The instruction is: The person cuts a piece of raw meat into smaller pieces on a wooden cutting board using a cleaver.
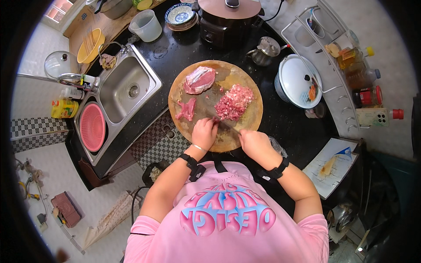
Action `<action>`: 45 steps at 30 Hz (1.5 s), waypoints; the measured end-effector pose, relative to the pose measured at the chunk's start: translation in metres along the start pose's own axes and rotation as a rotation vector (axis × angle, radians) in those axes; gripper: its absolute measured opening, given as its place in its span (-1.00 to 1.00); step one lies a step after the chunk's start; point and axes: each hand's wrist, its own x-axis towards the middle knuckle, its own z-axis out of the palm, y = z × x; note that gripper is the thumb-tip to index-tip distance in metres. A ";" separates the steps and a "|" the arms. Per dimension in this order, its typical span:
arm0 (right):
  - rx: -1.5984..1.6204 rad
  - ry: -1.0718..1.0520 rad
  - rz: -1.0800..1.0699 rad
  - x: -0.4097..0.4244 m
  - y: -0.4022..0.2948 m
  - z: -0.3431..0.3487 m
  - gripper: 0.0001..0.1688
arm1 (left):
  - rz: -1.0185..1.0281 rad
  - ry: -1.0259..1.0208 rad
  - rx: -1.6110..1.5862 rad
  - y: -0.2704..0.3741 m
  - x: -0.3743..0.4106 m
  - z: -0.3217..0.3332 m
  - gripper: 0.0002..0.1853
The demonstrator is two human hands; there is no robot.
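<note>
A round wooden chopping board [204, 131] lies on the black counter in front of me. My right hand [258, 143] grips a knife at the board's near right edge; its blade [230, 127] points left, towards my other hand. With bent fingers, my left hand [204, 133] holds a small piece of meat [215, 119] by the blade. Just beyond the knife sits a heap of diced raw meat [235, 102]. A large chunk of raw meat [199, 80] rests at the board's far left, and a thinner piece [186, 109] lies nearer me.
Left of the board is a steel sink [121, 88] with a pink colander [92, 127] beside it. A dark cooker [227, 29], stacked plates [180, 14] and a plastic jug [146, 26] stand behind. To the right are a metal pot [264, 51], a lidded enamel pot [299, 82] and a wall rack [329, 46].
</note>
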 end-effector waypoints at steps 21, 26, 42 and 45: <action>0.031 0.095 0.063 0.036 -0.009 0.015 -0.74 | -0.009 -0.107 0.021 -0.001 0.000 -0.004 -0.84; -0.028 0.091 0.012 0.012 -0.011 -0.004 -0.74 | -0.056 -0.006 0.055 0.000 -0.002 -0.001 -0.86; -0.053 0.055 0.041 0.018 -0.011 0.004 -0.72 | -0.064 -0.043 0.033 0.002 -0.002 -0.006 -0.84; -0.087 0.011 0.038 0.007 -0.014 -0.006 -0.72 | -0.073 -0.073 0.046 -0.003 -0.005 -0.005 -0.85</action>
